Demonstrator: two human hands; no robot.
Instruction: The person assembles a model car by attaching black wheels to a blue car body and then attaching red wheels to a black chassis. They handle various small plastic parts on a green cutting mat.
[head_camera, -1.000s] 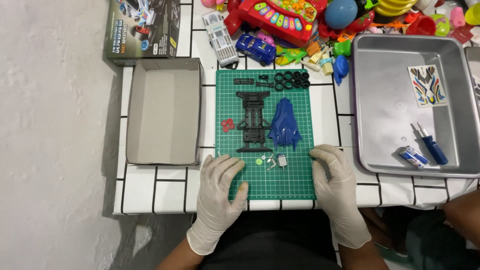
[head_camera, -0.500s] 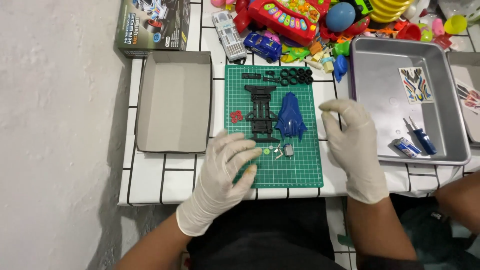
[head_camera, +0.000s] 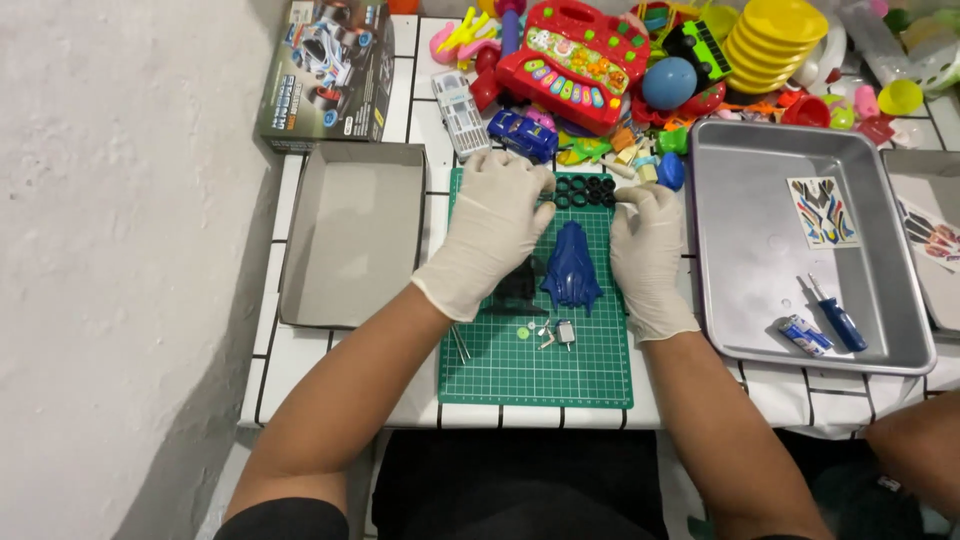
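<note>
On the white tiled tabletop, a green cutting mat (head_camera: 535, 375) carries black tyres (head_camera: 585, 190) at its far edge, flanked by the gloved left hand (head_camera: 492, 225) and right hand (head_camera: 645, 245), both loosely spread and holding nothing.

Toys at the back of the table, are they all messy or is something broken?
Messy, yes: the toys lie heaped and jumbled behind the green mat. Nothing looks broken. On the mat, black tires sit in neat rows, the blue car shell straight.

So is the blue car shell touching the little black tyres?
Apart. The head view shows green cutting mat between the blue car shell and the row of black tyres above it.
</note>
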